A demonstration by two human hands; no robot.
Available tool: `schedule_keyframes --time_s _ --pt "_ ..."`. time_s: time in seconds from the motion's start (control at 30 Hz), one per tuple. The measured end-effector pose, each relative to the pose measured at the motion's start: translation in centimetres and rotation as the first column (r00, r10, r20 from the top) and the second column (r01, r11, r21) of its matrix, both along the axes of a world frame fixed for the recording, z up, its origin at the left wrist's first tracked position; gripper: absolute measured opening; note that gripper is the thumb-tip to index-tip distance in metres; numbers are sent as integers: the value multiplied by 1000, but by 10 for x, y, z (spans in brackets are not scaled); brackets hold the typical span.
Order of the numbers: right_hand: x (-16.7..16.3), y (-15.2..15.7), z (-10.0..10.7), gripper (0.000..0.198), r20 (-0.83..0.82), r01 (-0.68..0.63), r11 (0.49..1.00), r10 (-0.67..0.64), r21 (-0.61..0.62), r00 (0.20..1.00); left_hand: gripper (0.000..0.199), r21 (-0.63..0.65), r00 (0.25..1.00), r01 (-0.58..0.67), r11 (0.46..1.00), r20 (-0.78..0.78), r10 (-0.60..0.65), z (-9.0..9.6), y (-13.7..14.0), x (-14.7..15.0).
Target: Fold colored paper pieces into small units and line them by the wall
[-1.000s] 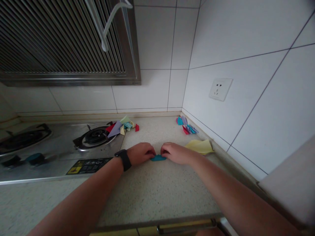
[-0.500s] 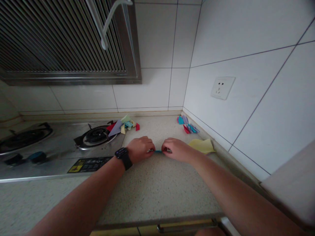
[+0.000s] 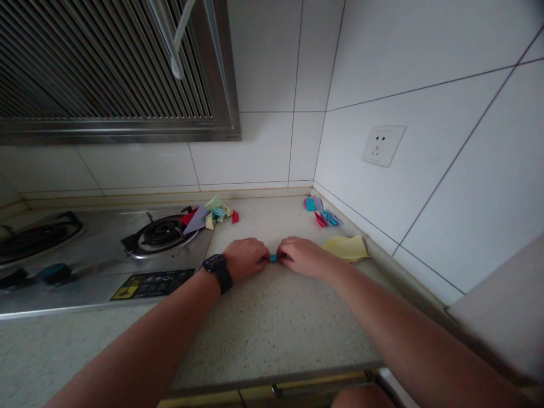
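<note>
View: head camera only, looking forward and down over a speckled counter in a tiled corner.
Blue piece: small, paper-like; a short stretch shows between the fingertips, the rest hidden. It lies at or just over the counter, centred before the person, presumably where both hands reach equally well.
Left hand: fingers drawn narrow, pinching the near-left end of the blue piece.
Right hand: mirrors this at the other end, fingers curled in close.
Grip, why: one pinch per end probably keeps so small a piece from slipping or twisting; exact thumb positions cannot be told.
Yellow sheet: lies beyond the right forearm, near the wall, likely set aside yet within easy reach.
Corner pieces: red, blue and lilac folded bits in two small groups by the right wall, seemingly sorted apart from the rest.
Mixed heap: lilac, red, yellow and green papers, loosely piled across the edge of the hob, partly over a burner; perhaps simply for want of room.
</note>
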State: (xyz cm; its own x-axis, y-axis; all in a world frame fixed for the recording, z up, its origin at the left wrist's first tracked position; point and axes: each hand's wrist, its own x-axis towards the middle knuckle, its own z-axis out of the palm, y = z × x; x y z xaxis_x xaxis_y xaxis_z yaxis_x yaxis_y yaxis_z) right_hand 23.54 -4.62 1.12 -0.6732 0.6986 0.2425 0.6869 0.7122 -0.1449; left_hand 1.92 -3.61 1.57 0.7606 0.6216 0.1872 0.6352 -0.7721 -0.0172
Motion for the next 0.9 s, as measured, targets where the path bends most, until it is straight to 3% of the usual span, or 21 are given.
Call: schedule_keyframes --time_s 0.4,0.63,0.9 --pt "-5 -2 3 18 139 123 992 -122 1 983 24 -25 998 -35 999 -45 34 7 -1 0" --pt "-6 4 -1 17 84 244 960 -234 -139 969 24 -93 994 -101 990 -39 98 6 6 3" --pt "-10 13 -2 15 31 293 922 -295 -252 955 22 -246 993 -121 962 -29 117 9 19 6"
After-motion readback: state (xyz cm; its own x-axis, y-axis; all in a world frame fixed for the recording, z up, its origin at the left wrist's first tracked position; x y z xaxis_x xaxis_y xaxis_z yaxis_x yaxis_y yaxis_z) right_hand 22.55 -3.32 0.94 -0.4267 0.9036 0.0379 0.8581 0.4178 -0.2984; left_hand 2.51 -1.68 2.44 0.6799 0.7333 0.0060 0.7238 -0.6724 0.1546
